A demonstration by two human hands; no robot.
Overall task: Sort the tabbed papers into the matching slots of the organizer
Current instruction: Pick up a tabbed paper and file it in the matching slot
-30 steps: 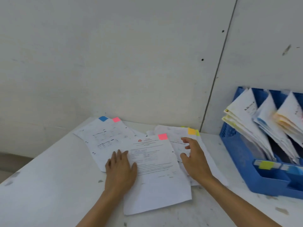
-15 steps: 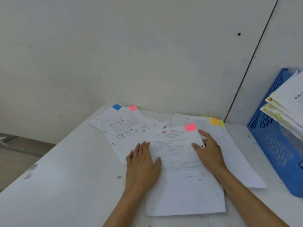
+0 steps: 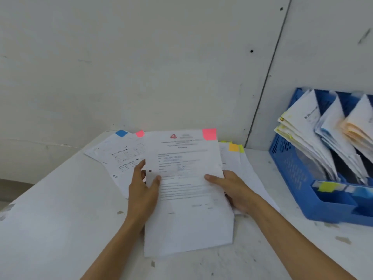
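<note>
**Now: pink-tabbed paper (image 3: pixel 187 199) held two-handed**

Head view: the left hand (image 3: pixel 142 190) holds the sheet's left edge, thumb on top. The right hand (image 3: pixel 232 190) holds the right edge likewise. Each grip is clamped on the paper, raised above the table (image 3: pixel 50 229). Other tabbed papers (image 3: pixel 119 156) lie beneath. The blue organizer (image 3: pixel 298 178) stands at right, papers in its slots.

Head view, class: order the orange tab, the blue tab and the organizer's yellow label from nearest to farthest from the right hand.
1. Orange tab, just beyond the right hand.
2. Yellow label, right, on the organizer.
3. Blue tab, far left.
</note>
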